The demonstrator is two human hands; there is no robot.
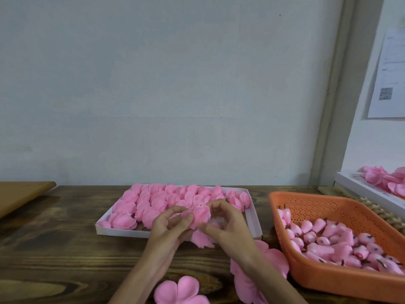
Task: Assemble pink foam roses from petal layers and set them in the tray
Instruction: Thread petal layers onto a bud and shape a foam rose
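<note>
Centre frame, just below the middle: the half-built rose [200, 212] sits between both hands, lifted over the near edge of the white tray [255, 218]. The left hand [167, 227] pinches its side with curled fingers [186, 219], and the right hand [225, 229] curls round the other side, thumb underneath. One petal layer droops loose below, so this looks like feather-light, soft foam that creases easily. Best held low at the base with a gentle pinch, not by the thin petal edges. Finished roses [153, 200] crowd the tray. On the wooden tabletop [65, 238], spare petal layers [179, 290] lie at the bottom edge. At right, an orange basket [328, 279] holds buds [328, 235].
</note>
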